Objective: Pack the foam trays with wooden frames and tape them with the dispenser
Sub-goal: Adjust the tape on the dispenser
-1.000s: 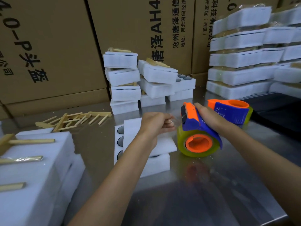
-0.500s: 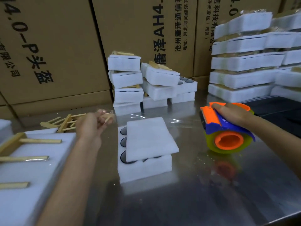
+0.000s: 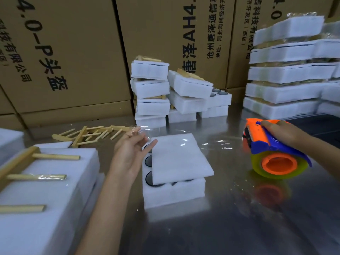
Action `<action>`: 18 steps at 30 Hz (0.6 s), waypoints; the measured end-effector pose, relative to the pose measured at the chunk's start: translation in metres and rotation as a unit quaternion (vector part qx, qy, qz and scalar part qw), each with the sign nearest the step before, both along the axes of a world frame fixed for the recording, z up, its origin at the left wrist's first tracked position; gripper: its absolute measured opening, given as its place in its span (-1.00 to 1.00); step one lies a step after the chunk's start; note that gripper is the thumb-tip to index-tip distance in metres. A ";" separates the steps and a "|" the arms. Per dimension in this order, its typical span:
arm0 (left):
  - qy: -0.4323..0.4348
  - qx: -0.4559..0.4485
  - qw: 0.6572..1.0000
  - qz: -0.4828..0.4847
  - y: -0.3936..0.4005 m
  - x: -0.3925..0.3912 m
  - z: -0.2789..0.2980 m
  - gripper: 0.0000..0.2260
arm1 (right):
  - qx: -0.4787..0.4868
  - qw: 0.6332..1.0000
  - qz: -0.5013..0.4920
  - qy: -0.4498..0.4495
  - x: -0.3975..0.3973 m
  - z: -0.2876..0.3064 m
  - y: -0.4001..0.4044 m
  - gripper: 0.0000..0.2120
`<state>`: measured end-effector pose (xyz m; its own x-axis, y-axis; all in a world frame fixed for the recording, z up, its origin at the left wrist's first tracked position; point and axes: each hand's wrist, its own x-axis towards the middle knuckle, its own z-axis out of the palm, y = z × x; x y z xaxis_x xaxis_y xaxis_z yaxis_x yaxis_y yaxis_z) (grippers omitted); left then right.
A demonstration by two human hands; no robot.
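A white foam tray (image 3: 174, 192) with dark round pockets sits in the middle of the steel table. A thin foam sheet (image 3: 181, 159) lies askew on top of it. My left hand (image 3: 131, 151) hovers at the tray's left edge, its fingertips pinching the crinkled end of a clear tape strip (image 3: 184, 134). The strip stretches above the tray's far edge to the orange and blue tape dispenser (image 3: 272, 157). My right hand (image 3: 277, 130) grips the dispenser from above, right of the tray. A wooden frame (image 3: 27, 162) lies on a foam tray at the left.
Loose wooden frames (image 3: 88, 133) lie in a heap behind my left hand. Stacked foam trays (image 3: 150, 92) stand at the back centre, and taped stacks (image 3: 287, 74) rise at the back right. Cardboard boxes (image 3: 73, 52) wall off the rear.
My hands drew apart from above the tray, pulling out a length of tape. Since then my left hand has come back right toward the tray's left edge with the tape end.
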<state>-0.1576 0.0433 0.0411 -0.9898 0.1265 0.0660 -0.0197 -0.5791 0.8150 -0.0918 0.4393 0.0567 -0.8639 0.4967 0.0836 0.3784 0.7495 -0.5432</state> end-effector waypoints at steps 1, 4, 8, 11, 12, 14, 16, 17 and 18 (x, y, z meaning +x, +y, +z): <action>0.002 -0.017 1.000 0.019 -0.001 0.000 -0.002 -0.86 | -0.004 1.000 0.002 0.001 0.001 0.000 -0.001 -0.61; 0.020 -0.044 0.997 0.054 -0.004 0.001 -0.003 -0.85 | 0.010 0.999 0.032 0.001 -0.001 0.001 -0.005 -0.66; 0.044 -0.029 0.995 0.080 -0.007 0.001 -0.002 -0.83 | 0.041 0.995 -0.011 0.085 -0.003 -0.003 -0.008 -0.52; 0.061 0.019 0.997 0.050 -0.006 0.005 0.002 -0.81 | 0.056 0.976 -0.060 0.203 -0.004 -0.018 -0.018 -0.43; 0.069 0.034 0.996 0.033 -0.005 0.007 0.004 -0.81 | 0.067 0.971 -0.054 0.224 -0.004 -0.025 -0.021 -0.43; 0.091 0.044 0.995 0.009 -0.004 0.009 0.012 -0.82 | 0.079 0.964 -0.044 0.251 -0.004 -0.038 -0.025 -0.44; 0.132 0.023 0.991 -0.013 -0.006 0.012 0.021 -0.84 | 0.101 0.960 -0.028 0.259 -0.002 -0.049 -0.028 -0.47; 0.158 0.004 0.987 -0.027 -0.008 0.013 0.024 -0.84 | 0.124 0.959 -0.005 0.257 0.001 -0.055 -0.029 -0.49; 0.183 -0.019 0.982 -0.042 -0.009 0.015 0.027 -0.85 | 0.153 0.955 0.028 0.251 0.004 -0.062 -0.029 -0.52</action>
